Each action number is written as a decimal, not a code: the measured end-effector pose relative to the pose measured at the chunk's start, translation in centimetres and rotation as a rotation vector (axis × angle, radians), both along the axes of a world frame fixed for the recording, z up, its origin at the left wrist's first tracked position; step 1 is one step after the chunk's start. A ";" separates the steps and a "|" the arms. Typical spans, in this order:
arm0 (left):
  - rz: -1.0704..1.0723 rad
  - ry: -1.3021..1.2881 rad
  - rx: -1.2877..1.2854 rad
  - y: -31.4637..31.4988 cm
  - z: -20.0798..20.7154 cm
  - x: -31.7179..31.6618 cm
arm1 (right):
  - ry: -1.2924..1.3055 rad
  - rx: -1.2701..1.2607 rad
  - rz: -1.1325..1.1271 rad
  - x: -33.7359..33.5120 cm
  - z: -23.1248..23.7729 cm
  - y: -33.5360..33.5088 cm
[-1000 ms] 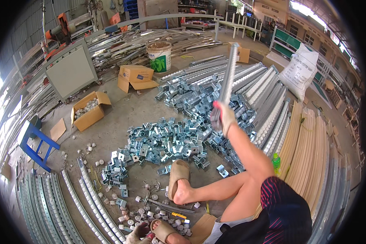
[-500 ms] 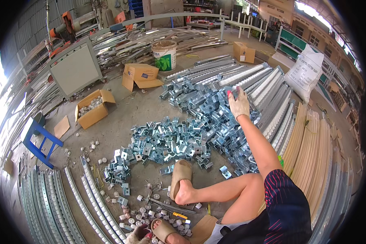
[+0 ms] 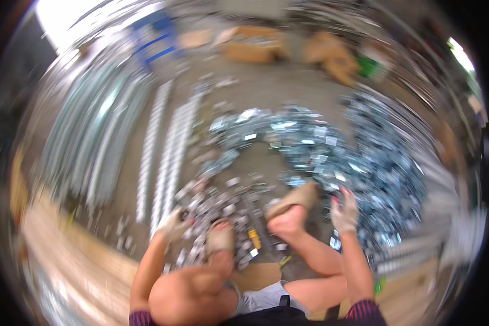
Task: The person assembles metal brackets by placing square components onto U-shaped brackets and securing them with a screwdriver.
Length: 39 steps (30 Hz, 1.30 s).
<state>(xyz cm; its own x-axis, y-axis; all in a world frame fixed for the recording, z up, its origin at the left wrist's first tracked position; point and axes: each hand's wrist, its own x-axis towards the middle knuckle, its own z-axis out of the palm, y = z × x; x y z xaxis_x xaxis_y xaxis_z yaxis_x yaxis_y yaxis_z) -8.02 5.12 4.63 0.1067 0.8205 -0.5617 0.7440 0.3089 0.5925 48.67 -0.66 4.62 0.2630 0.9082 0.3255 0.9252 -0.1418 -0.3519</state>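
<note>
My left hand (image 3: 173, 226), in a pale glove, is over the left side of the scattered small white plastic wheels (image 3: 231, 209), beside the white-studded metal rails (image 3: 171, 146). Motion blur smears its fingers, and I cannot make out anything in them. My right hand (image 3: 344, 214), gloved with red fingertips, is at the near left edge of the heaped shiny metal brackets (image 3: 386, 157). Its fingers point away from me and stand apart, with nothing visible between them. A band of similar brackets (image 3: 304, 133) curves leftward across the floor.
My sandalled feet rest among the wheels, near a yellow-handled tool (image 3: 254, 239). Long metal profiles (image 3: 92, 136) lie at the left. Farther off are a blue stool (image 3: 155, 41), an open carton (image 3: 252, 46), another carton (image 3: 331, 54) and a white-green bucket (image 3: 372, 62).
The view has swung left and down and is now blurred. My right hand has left the far side of the bracket heap and come closer to me. My left hand is now fully in view.
</note>
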 end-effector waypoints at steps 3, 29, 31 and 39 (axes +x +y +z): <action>-0.048 0.691 0.058 -1.0 -6.1 -5.4 | 0.045 -0.087 0.009 -1.0 -6.8 -2.8; 0.943 0.610 0.309 -25.1 -15.1 -14.6 | 0.168 -0.372 -0.165 4.4 -16.7 -4.6; 0.856 0.649 0.261 -26.7 -15.1 -15.7 | 0.153 -0.378 -0.162 4.4 -17.0 -4.5; 0.735 0.698 0.560 -20.3 -15.9 -14.4 | 0.091 -0.392 -0.177 3.7 -16.2 -4.3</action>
<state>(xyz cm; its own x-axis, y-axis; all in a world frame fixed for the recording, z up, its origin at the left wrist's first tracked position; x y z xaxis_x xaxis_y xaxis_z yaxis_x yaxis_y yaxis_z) -22.39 -15.15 -11.22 -0.6893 0.7085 0.1512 0.7131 0.6267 0.3143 52.37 -4.97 -11.59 0.4377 0.8966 -0.0668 0.8423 -0.4349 -0.3184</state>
